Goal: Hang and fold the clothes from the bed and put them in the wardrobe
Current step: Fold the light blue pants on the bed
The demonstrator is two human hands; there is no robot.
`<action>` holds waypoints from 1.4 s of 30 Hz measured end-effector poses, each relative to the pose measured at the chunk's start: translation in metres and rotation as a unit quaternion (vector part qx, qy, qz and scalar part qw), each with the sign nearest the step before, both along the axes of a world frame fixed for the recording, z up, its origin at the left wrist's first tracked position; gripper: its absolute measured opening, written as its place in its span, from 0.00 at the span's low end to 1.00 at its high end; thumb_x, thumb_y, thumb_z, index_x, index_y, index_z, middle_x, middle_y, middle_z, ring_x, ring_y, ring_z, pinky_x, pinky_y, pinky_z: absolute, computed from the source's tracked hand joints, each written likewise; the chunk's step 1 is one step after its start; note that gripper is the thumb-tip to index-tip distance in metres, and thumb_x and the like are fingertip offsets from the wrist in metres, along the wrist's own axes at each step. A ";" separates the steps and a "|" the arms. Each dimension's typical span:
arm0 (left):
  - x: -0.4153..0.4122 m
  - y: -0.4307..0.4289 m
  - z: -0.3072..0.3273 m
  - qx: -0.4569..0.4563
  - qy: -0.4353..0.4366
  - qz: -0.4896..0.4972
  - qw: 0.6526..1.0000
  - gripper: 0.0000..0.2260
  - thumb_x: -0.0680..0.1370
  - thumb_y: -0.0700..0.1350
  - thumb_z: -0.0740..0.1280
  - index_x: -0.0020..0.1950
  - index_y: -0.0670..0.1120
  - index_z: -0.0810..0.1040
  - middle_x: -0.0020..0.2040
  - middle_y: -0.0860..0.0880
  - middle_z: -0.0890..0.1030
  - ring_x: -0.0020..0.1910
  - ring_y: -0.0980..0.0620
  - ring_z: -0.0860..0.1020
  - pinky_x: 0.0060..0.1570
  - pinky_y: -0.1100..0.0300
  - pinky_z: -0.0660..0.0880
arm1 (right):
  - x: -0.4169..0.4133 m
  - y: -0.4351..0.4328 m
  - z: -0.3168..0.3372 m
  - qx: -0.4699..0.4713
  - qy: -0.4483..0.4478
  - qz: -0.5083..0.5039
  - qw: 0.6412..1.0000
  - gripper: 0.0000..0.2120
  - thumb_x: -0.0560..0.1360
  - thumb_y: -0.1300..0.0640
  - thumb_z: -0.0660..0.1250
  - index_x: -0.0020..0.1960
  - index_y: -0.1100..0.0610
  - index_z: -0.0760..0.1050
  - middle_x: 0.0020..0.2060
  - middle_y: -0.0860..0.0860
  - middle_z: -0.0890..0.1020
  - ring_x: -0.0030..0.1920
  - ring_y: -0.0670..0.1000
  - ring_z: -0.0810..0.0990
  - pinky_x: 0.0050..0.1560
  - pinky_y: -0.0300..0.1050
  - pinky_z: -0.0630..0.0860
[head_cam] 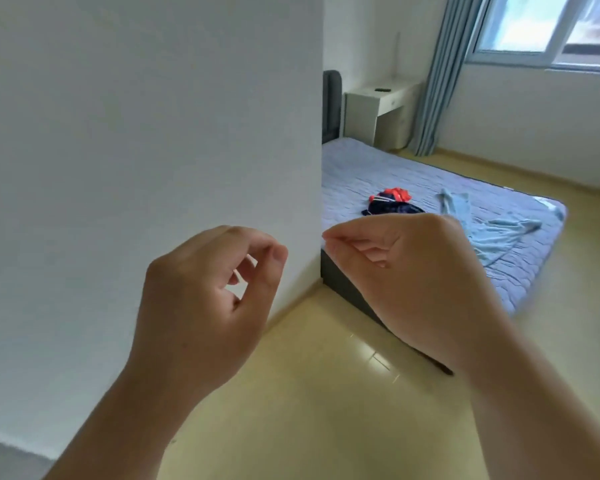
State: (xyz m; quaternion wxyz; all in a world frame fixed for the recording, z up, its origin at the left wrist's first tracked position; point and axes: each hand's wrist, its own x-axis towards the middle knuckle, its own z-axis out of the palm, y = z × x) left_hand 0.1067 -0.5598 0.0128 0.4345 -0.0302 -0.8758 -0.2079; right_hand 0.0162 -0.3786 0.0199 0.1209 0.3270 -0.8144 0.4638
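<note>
two garments wait on the bed [378,168]: a dark blue piece with a red part [392,204], bunched up near the middle, and a light blue piece [492,233], spread long and a little twisted toward the foot end. they lie apart from each other.

the person stands off the bed, on the floor [326,393], with both hands raised in front. on the left hand [201,299] the fingers [274,252] are loosely curled with a gap to the thumb, and they hold nothing. the right hand [416,271] is also curled, its fingertips [336,242] drawn near to the thumb, and it is empty too.

the step in hand, as i judge it, is to go to the bed and take one garment. it would be better to take only one piece, by the shoulders or the waistband, and to shake it flat before folding. the bunched piece may need both hands to find its edges.

the bed has a pale quilted cover and a dark headboard [331,105]. behind it stands a white counter [378,102], then a blue curtain [440,81] and a bright window [534,26]. a large white panel [153,133] fills the left side; i cannot tell if it is a wall or the wardrobe's side.
</note>
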 end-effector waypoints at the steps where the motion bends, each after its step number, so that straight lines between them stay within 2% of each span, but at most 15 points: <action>1: -0.013 0.007 -0.003 0.005 -0.009 -0.006 1.000 0.06 0.79 0.46 0.68 0.44 0.49 0.83 0.37 0.58 0.80 0.39 0.57 0.78 0.38 0.66 0.72 | -0.012 0.009 -0.001 0.007 -0.002 -0.005 1.000 0.04 0.76 0.53 0.73 0.48 0.47 0.87 0.42 0.31 0.83 0.40 0.31 0.82 0.52 0.28 0.76; 6: -0.134 0.082 -0.018 0.022 -0.066 -0.075 0.995 0.05 0.78 0.48 0.69 0.44 0.50 0.82 0.36 0.58 0.79 0.38 0.56 0.77 0.36 0.64 0.72 | -0.108 0.100 -0.008 0.011 -0.027 -0.072 0.997 0.05 0.76 0.55 0.73 0.47 0.46 0.85 0.39 0.34 0.84 0.39 0.36 0.83 0.48 0.37 0.79; 9: -0.201 0.122 -0.029 0.030 -0.105 -0.116 0.987 0.02 0.78 0.48 0.69 0.48 0.52 0.82 0.38 0.61 0.79 0.39 0.57 0.78 0.37 0.70 0.72 | -0.161 0.145 -0.020 0.019 -0.037 -0.110 0.993 0.04 0.76 0.56 0.72 0.48 0.48 0.84 0.37 0.39 0.85 0.38 0.43 0.84 0.45 0.45 0.80; 11: -0.241 0.145 -0.040 0.040 -0.137 -0.138 0.980 0.04 0.78 0.48 0.69 0.51 0.53 0.82 0.40 0.62 0.79 0.39 0.57 0.78 0.38 0.72 0.72 | -0.195 0.168 -0.031 0.021 -0.057 -0.127 0.990 0.03 0.76 0.56 0.72 0.46 0.49 0.84 0.37 0.39 0.85 0.38 0.42 0.84 0.45 0.43 0.79; 15: -0.329 0.178 -0.069 0.044 -0.196 -0.179 0.963 0.05 0.77 0.49 0.69 0.53 0.55 0.82 0.42 0.61 0.80 0.39 0.56 0.79 0.38 0.65 0.75 | -0.268 0.208 -0.055 0.028 -0.114 -0.157 0.981 0.04 0.76 0.54 0.73 0.44 0.47 0.85 0.38 0.35 0.84 0.39 0.37 0.83 0.47 0.37 0.78; 20: -0.459 0.213 -0.110 0.049 -0.246 -0.207 0.946 0.06 0.77 0.50 0.68 0.53 0.55 0.82 0.41 0.62 0.80 0.40 0.58 0.79 0.39 0.68 0.74 | -0.382 0.256 -0.086 0.072 -0.145 -0.204 0.965 0.05 0.76 0.53 0.73 0.42 0.44 0.84 0.37 0.31 0.83 0.40 0.36 0.82 0.47 0.33 0.78; 23: -0.551 0.235 -0.136 0.049 -0.271 -0.226 0.934 0.03 0.79 0.47 0.71 0.52 0.54 0.82 0.38 0.63 0.79 0.38 0.59 0.79 0.36 0.70 0.74 | -0.463 0.280 -0.102 0.104 -0.157 -0.233 0.954 0.04 0.76 0.52 0.73 0.46 0.45 0.86 0.38 0.33 0.83 0.40 0.35 0.82 0.49 0.32 0.78; 25: -0.619 0.250 -0.154 0.033 -0.314 -0.238 0.918 0.04 0.79 0.46 0.71 0.52 0.53 0.82 0.39 0.61 0.80 0.37 0.59 0.79 0.38 0.65 0.77 | -0.520 0.297 -0.113 0.136 -0.182 -0.249 0.941 0.05 0.76 0.51 0.71 0.48 0.45 0.86 0.37 0.34 0.83 0.41 0.35 0.82 0.50 0.32 0.78; 27: -0.680 0.261 -0.173 0.019 -0.361 -0.245 0.899 0.03 0.79 0.46 0.70 0.52 0.52 0.82 0.42 0.59 0.81 0.38 0.59 0.79 0.42 0.57 0.78 | -0.570 0.311 -0.125 0.159 -0.204 -0.251 0.933 0.05 0.77 0.51 0.71 0.49 0.45 0.86 0.34 0.32 0.80 0.40 0.30 0.79 0.45 0.22 0.72; 29: -0.737 0.274 -0.191 0.004 -0.397 -0.252 0.883 0.03 0.79 0.47 0.69 0.52 0.52 0.81 0.42 0.58 0.80 0.40 0.58 0.78 0.44 0.55 0.78 | -0.617 0.324 -0.136 0.180 -0.208 -0.258 0.926 0.06 0.77 0.51 0.70 0.49 0.45 0.86 0.35 0.33 0.81 0.37 0.26 0.76 0.41 0.18 0.68; 32: -0.808 0.294 -0.217 -0.014 -0.450 -0.250 0.858 0.04 0.80 0.48 0.68 0.53 0.52 0.81 0.43 0.58 0.81 0.42 0.56 0.78 0.46 0.56 0.77 | -0.677 0.345 -0.157 0.199 -0.236 -0.264 0.914 0.07 0.77 0.51 0.68 0.49 0.45 0.85 0.42 0.38 0.85 0.39 0.34 0.78 0.39 0.21 0.68; 37: -0.896 0.326 -0.271 0.004 -0.536 -0.220 0.815 0.05 0.80 0.47 0.66 0.54 0.53 0.81 0.47 0.57 0.82 0.44 0.58 0.78 0.45 0.59 0.73 | -0.776 0.384 -0.207 0.199 -0.304 -0.244 0.899 0.08 0.78 0.54 0.68 0.49 0.49 0.86 0.44 0.42 0.86 0.44 0.41 0.80 0.43 0.25 0.72; 39: -0.922 0.340 -0.296 0.009 -0.570 -0.197 0.798 0.07 0.80 0.45 0.66 0.55 0.51 0.82 0.49 0.56 0.82 0.46 0.56 0.78 0.46 0.59 0.72 | -0.822 0.400 -0.236 0.193 -0.346 -0.217 0.892 0.08 0.78 0.55 0.67 0.50 0.51 0.86 0.45 0.43 0.86 0.42 0.39 0.81 0.45 0.34 0.78; 41: -0.944 0.354 -0.321 0.019 -0.607 -0.158 0.779 0.08 0.81 0.45 0.65 0.57 0.51 0.82 0.51 0.54 0.82 0.49 0.53 0.78 0.48 0.57 0.73 | -0.866 0.416 -0.269 0.201 -0.388 -0.170 0.883 0.08 0.79 0.56 0.67 0.51 0.54 0.85 0.46 0.46 0.86 0.36 0.34 0.79 0.37 0.29 0.76; 42: -0.953 0.360 -0.332 0.033 -0.625 -0.132 0.769 0.08 0.81 0.44 0.64 0.57 0.50 0.81 0.52 0.54 0.82 0.50 0.53 0.78 0.50 0.56 0.75 | -0.888 0.424 -0.287 0.214 -0.405 -0.145 0.877 0.09 0.78 0.57 0.66 0.51 0.56 0.85 0.46 0.49 0.87 0.36 0.36 0.81 0.37 0.32 0.78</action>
